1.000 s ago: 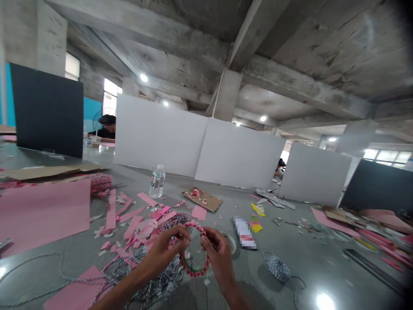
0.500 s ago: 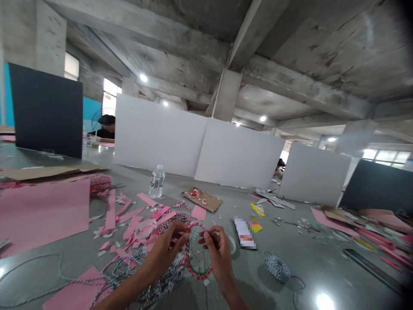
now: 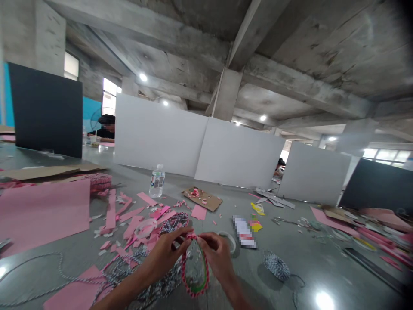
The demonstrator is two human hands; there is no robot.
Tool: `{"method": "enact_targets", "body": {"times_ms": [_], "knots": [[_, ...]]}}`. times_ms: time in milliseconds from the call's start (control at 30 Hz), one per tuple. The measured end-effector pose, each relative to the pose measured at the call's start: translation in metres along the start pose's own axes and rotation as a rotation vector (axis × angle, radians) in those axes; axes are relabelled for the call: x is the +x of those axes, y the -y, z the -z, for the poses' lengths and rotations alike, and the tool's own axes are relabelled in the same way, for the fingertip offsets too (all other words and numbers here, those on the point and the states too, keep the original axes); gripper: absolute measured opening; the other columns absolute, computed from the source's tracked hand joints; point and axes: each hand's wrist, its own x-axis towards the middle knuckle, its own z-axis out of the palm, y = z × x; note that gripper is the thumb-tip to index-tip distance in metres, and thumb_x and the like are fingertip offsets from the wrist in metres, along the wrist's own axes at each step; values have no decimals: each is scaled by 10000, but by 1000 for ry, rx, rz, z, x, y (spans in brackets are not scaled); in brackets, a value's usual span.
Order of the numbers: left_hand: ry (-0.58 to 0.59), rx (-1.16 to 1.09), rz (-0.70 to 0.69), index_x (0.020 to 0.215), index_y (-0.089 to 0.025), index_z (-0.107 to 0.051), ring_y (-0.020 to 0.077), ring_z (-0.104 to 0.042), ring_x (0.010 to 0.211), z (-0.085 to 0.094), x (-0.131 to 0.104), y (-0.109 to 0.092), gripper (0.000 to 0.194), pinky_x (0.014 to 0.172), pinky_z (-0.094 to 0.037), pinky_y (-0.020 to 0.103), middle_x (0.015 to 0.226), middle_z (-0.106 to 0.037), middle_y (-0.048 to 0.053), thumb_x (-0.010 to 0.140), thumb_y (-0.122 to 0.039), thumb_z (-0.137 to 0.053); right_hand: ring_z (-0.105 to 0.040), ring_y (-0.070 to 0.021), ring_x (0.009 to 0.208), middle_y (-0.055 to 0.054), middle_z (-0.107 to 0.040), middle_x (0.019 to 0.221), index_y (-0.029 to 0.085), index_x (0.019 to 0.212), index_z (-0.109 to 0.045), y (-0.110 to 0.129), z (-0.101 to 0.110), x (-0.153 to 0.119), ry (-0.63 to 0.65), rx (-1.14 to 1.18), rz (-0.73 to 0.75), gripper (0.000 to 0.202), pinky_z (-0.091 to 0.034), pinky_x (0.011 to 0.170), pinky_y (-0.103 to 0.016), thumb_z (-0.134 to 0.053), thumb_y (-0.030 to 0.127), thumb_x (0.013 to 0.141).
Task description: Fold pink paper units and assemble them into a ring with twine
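Note:
A pink-wrapped ring with a green inner edge (image 3: 195,294) hangs from both hands, low in the middle of the head view. My left hand (image 3: 174,245) pinches its top from the left. Close beside it, my right hand (image 3: 214,246) grips the top from the right, fingertips nearly meeting the left ones. A small pink piece shows between the fingertips; its exact shape is too small to tell. Under my left forearm lies a loose heap of grey-and-white cord (image 3: 161,280). A roll of white tape (image 3: 229,242) lies just behind my right hand.
Pink paper scraps (image 3: 135,226) spread to the left, near a large pink sheet (image 3: 48,211). A water bottle (image 3: 157,181) and a cardboard piece (image 3: 206,200) stand farther back. At right are a cord bundle (image 3: 276,266) and scissors (image 3: 284,221). White panels (image 3: 161,133) border the table.
Both hands have drawn closer together at the top of the ring. The ring has dropped slightly towards me and now hangs lower.

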Motion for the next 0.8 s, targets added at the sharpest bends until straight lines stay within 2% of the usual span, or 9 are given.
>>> {"method": "enact_targets", "body": {"times_ms": [133,267,433,633,800], "knots": [[-3,0,-25,1172,-190,-689,186,-694,714,2,0,0,416,620,-527,242,838,-766,53,910,-467,-523,-719,-257,755,-65,-773,801,204,828,-802,-6,1,4,16,82,-16,321,-575,705,-327,-794,515,747],[8,-37,4,1199,-166,-680,186,-680,711,5,1,0,445,627,-525,244,829,-752,58,914,-467,-517,-714,-240,719,-54,-771,769,220,816,-816,-9,2,5,25,93,-14,286,-568,638,-293,-797,500,755],[-3,-48,6,1213,-172,-675,191,-671,744,7,2,1,444,636,-527,257,860,-749,61,917,-467,-525,-719,-238,704,-56,-773,759,208,803,-811,-10,1,5,19,127,-23,312,-567,641,-289,-828,508,719],[7,-98,11,1218,-175,-669,207,-688,802,7,1,4,451,669,-543,278,959,-753,87,906,-480,-553,-731,-249,703,-67,-772,740,191,769,-791,-13,2,5,-48,123,-46,330,-577,637,-294,-865,499,677],[10,-87,15,1247,-180,-644,195,-669,772,8,2,7,466,665,-516,270,895,-741,62,923,-496,-532,-723,-240,699,-66,-761,740,175,837,-762,-16,3,8,-122,172,-70,393,-572,661,-306,-884,492,637]]}}
